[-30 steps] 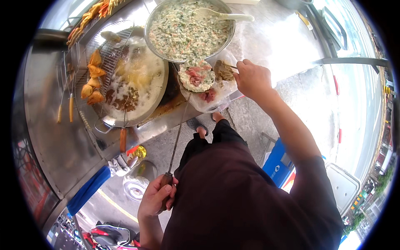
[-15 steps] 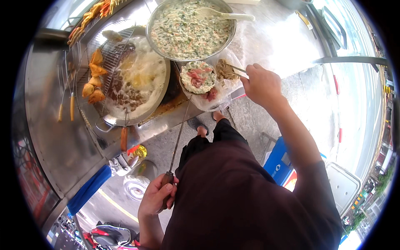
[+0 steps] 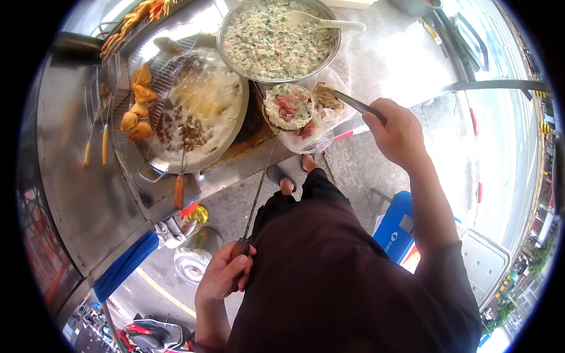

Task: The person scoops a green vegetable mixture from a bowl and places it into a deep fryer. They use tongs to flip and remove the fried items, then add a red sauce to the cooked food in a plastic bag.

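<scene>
Head view: gripping ladle [image 3: 240, 247] by near end in left hand [image 3: 225, 273], likely for heat clearance; clasping tongs [image 3: 361, 105] farther right in right hand [image 3: 395, 130], beside shreds [image 3: 326, 96]!

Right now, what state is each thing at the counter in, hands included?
Left hand: closed around the ladle handle
Right hand: gripping tongs
Ladle: loaded with chopped mixture, reddish meat on top
Tongs: tips at pale-brown strips
Mixing bowl: well filled, white spoon resting in it
Frying pan: holding foamy liquid
Fried pieces: golden-brown, on the wire rack
Blue cloth: hanging
</scene>
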Motion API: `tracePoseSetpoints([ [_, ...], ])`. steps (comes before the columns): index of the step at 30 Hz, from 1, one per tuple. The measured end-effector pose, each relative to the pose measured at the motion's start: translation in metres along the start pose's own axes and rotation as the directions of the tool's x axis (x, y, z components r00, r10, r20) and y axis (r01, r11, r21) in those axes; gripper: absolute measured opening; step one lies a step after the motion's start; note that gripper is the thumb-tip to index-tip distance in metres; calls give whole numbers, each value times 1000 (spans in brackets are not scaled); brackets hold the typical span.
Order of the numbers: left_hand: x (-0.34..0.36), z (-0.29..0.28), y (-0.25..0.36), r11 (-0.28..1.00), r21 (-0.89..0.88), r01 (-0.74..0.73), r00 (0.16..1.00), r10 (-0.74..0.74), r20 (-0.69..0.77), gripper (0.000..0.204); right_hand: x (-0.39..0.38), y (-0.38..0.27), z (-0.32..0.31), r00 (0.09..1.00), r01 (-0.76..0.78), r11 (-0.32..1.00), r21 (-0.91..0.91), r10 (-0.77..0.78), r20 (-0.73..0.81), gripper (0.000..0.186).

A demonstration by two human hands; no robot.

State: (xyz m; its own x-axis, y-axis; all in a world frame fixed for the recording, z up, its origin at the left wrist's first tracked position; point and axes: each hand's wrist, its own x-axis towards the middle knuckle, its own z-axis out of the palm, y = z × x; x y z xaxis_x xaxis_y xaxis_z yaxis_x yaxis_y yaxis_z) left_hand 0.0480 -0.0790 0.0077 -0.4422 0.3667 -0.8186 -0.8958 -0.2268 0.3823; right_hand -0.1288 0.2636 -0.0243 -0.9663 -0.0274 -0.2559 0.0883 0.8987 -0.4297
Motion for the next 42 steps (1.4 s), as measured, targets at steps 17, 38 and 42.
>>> tracePoseSetpoints([
  [17,-3,-10,0,1000,10,-4,1000,4,20,25,1,-41,37,984,174,973,-153,-177,-10,19],
  [38,-8,-8,-3,999,-52,-14,1000,14,-10,26,28,10,25,999,-43,967,-249,41,-14,17],
  [42,-4,-7,-1,1000,-20,-13,1000,12,-18,26,8,5,10,999,-36,995,-89,36,0,20],
])
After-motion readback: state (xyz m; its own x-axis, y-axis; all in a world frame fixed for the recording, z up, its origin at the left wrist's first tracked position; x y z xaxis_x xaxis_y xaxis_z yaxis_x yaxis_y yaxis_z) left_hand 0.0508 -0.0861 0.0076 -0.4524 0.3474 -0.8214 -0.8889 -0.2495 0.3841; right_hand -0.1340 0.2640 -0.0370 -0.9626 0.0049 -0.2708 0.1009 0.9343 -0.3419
